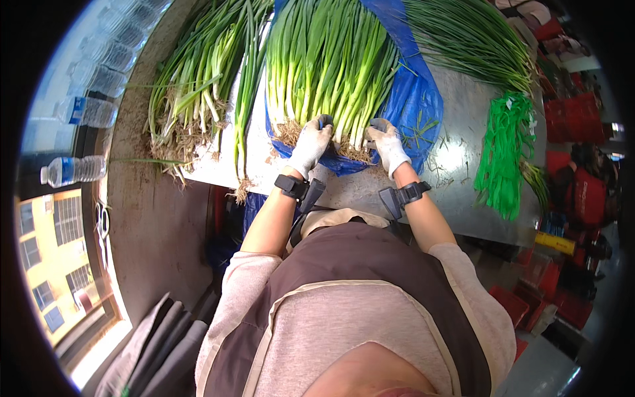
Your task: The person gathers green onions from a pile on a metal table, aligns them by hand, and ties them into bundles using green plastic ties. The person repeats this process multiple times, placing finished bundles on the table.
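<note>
A thick bunch of green onions (pixel 332 64) lies before me on a blue plastic sheet (pixel 416 99), its root ends towards my body. My left hand (pixel 313 141), in a white knit work glove with grey fingertips, curls its fingers on the stalks just above the roots. On the bunch's right side my right hand (pixel 387 141), gloved alike, has its fingertips at the pale stem bases and roots. Whether its fingers close on any stalk cannot be made out. Each wrist carries a black strapped device.
Loose green onions (pixel 198 94) with dirty roots lie left on the metal table (pixel 456 198). Another green onion pile (pixel 476 44) lies far right, above green ties (pixel 506 154). Plastic water bottles (pixel 74 170) line the window side. Red crates (pixel 575 119) stand beyond the table's right edge.
</note>
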Available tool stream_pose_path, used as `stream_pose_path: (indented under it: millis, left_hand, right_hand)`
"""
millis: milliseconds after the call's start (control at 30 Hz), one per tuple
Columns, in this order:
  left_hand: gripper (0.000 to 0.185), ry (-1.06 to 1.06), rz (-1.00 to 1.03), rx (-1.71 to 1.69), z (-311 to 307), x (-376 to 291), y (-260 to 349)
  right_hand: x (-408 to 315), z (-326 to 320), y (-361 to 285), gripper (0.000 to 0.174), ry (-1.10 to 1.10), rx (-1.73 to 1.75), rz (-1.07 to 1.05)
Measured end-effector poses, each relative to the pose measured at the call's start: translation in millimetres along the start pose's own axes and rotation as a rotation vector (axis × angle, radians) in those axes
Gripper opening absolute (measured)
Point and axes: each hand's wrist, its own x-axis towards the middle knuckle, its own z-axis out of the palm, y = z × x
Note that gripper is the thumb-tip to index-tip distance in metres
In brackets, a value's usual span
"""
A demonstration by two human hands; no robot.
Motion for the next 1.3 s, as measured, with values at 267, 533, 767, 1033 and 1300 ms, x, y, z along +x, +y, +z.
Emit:
stream_pose_path:
  millis: [267,533,767,1033,1300]
  left_hand:
    - [0.044,-0.083,0.11,0.395,16,19,5]
    - [0.047,-0.298,0.253,0.2,25,6,30]
    - [0.052,-0.172,0.067,0.08,16,22,4]
    - [0.054,-0.255,0.118,0.356,23,42,22]
    - [0.034,-0.398,-0.074,0.108,19,52,33]
  right_hand:
    - [-12,13,-2,0.045,0.001,-0.165,0.009]
    - [-19,14,1,0.057,0.102,-0.05,0.016]
    - [-15,16,6,0.036,0.082,-0.017,-0.009]
    - [-13,18,1,0.033,0.094,-0.089,0.076]
    - [-25,20,-20,0.026,0.13,0.282,0.173]
